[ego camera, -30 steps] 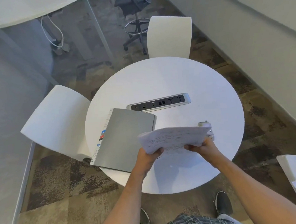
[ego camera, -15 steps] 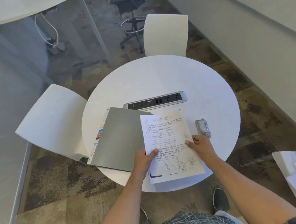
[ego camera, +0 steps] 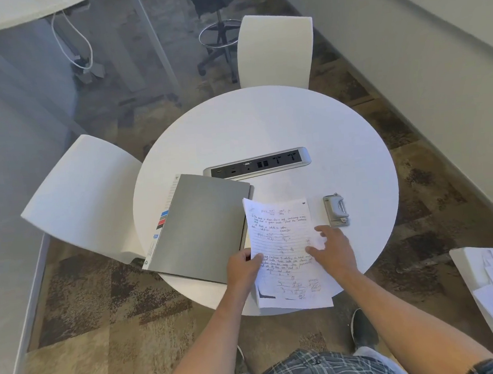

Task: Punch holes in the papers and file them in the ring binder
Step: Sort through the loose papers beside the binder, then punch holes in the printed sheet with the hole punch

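The white handwritten papers (ego camera: 284, 251) now lie flat on the round white counter (ego camera: 264, 127), just beside the closed grey ring binder (ego camera: 204, 227). A second ago both hands held them up in the air. The left hand (ego camera: 243, 267) still pinches the left edge. The right hand (ego camera: 331, 248) has let go, its fingers (ego camera: 320, 230) spread open, near the small grey metal hole punch (ego camera: 336, 209). Punching probably comes next.

Round white table (ego camera: 264, 121), two chairs (ego camera: 275, 50), seemingly carpet (ego camera: 83, 329).
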